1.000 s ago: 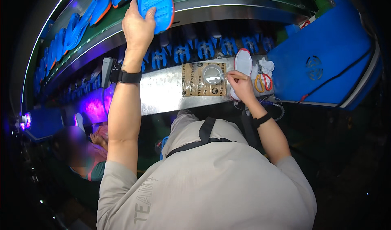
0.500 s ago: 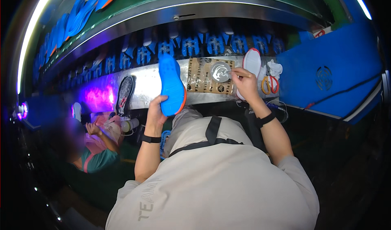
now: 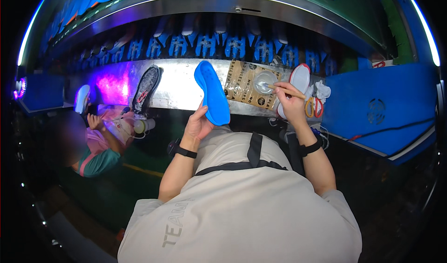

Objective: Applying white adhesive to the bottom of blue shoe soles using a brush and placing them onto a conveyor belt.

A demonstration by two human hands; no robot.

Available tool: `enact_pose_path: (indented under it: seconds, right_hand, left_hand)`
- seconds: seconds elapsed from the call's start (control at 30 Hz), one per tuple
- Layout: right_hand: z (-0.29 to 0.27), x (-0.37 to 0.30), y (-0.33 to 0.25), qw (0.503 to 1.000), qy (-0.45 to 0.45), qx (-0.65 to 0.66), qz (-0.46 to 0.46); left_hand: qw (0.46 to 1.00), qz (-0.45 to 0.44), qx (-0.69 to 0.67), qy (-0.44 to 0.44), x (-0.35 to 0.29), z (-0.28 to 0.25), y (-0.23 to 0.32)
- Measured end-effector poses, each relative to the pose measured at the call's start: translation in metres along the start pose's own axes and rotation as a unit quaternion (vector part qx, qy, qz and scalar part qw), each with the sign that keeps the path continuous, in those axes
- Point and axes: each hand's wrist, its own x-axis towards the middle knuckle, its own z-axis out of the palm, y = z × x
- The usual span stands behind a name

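My left hand [image 3: 199, 124] grips a blue shoe sole [image 3: 215, 95] by its near left edge, its hollow side facing up. In my right hand [image 3: 291, 103] is a brush [image 3: 289, 91] with a wooden handle, held in a pinch. The brush tip reaches into a small round bowl [image 3: 266, 82] of whitish liquid. Beneath the bowl lies a piece of brown printed paper [image 3: 241, 88] on the metal bench. Just right of my right hand stands a white sole with a red rim [image 3: 300, 77], partly hidden by the hand.
Scissors with orange and red handles [image 3: 313, 107] and a crumpled white cloth [image 3: 322, 90] lie at the bench's right end, beside a blue machine housing [image 3: 372, 104]. A black shoe upper [image 3: 147, 87] lies left. Behind runs a row of blue holders [image 3: 206, 45]. A co-worker [image 3: 100, 146] sits at left.
The blue sole has turned so its hollow side shows, and it has shifted right. My right hand has brought the brush handle down to a slant, its tip in the bowl.
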Motion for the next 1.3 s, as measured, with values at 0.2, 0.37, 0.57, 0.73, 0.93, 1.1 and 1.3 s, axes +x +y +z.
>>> enact_pose_path:
  seconds: [0.2, 0.37, 0.57, 0.73, 0.93, 1.1, 1.3]
  right_hand:
    - [0.013, -0.003, -0.067, 0.993, -0.068, 0.08, -0.044]
    - [0.018, 0.005, -0.086, 0.987, -0.059, 0.051, -0.138]
    - [0.012, -0.001, -0.092, 0.969, -0.054, -0.022, -0.241]
    - [0.012, -0.023, -0.096, 0.969, -0.064, -0.03, -0.236]
    - [0.008, -0.038, -0.103, 0.968, -0.089, -0.009, -0.234]
    - [0.002, -0.052, -0.109, 0.966, -0.108, -0.008, -0.234]
    - [-0.003, -0.067, -0.118, 0.962, -0.132, -0.004, -0.239]
  left_hand:
    - [0.979, 0.024, 0.201, 0.023, -0.007, 0.062, 0.023]
    - [0.972, 0.014, 0.234, -0.014, -0.015, 0.089, 0.031]
    - [0.968, 0.029, 0.246, -0.022, -0.021, 0.104, 0.036]
    - [0.979, 0.021, 0.201, -0.028, -0.025, 0.108, 0.044]
    - [0.975, 0.027, 0.215, -0.057, -0.027, 0.114, 0.051]
    - [0.968, 0.05, 0.235, -0.065, -0.028, 0.119, 0.053]
    - [0.96, 0.079, 0.261, -0.057, -0.033, 0.126, 0.052]
